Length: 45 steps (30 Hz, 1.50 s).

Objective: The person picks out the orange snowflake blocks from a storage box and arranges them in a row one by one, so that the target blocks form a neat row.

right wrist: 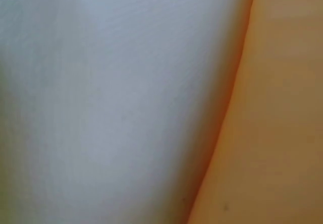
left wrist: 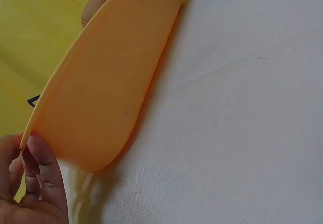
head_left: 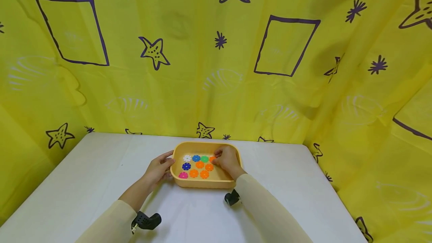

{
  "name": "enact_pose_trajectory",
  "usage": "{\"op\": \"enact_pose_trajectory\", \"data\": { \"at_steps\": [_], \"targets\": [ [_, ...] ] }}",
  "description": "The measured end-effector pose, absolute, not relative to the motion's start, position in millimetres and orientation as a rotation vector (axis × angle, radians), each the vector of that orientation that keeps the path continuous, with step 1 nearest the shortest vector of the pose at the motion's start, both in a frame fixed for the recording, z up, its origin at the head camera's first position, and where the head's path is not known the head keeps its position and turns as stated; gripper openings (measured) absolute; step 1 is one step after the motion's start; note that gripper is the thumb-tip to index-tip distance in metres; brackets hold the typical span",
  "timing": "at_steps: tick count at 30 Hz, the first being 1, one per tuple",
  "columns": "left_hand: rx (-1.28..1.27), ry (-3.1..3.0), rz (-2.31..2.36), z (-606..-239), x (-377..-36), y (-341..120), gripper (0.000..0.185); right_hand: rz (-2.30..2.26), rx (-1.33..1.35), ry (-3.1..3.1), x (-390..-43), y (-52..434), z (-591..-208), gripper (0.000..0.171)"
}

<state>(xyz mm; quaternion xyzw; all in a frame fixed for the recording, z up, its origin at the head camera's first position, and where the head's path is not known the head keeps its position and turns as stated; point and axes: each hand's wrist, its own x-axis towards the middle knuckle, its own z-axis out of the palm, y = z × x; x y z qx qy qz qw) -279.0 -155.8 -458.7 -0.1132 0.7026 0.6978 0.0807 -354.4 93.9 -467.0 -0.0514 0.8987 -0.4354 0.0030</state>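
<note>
A peach-orange plastic tray (head_left: 206,184) sits on the white table with small flower-shaped plastic discs laid out in it. My left hand (head_left: 159,167) grips its left rim, and in the left wrist view the thumb and fingers pinch the tray wall (left wrist: 101,93) from both sides. Inside the tray, my right hand (head_left: 228,159) pinches an orange disc (head_left: 212,158) at the right end of the back row. Beside it in that row lie a green disc (head_left: 204,159), a blue disc (head_left: 196,158) and a white disc (head_left: 187,158). The right wrist view shows only the tray's outer wall (right wrist: 272,123), without the hand.
Nearer the front of the tray are several more orange discs (head_left: 194,173), a dark blue disc (head_left: 186,166) and a pink disc (head_left: 183,175). The white table (head_left: 270,168) extends around the tray. A yellow patterned curtain (head_left: 189,85) hangs behind and along the sides.
</note>
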Motion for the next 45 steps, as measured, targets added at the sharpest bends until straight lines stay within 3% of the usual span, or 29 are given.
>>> {"op": "enact_pose_trajectory", "data": {
  "at_steps": [45],
  "targets": [
    [-0.397,2.086,2.079,-459.5,-281.2,-156.6,0.05,-1.481,-0.099,2.71,-352.9,97.4,-467.8,0.026]
  ]
}}
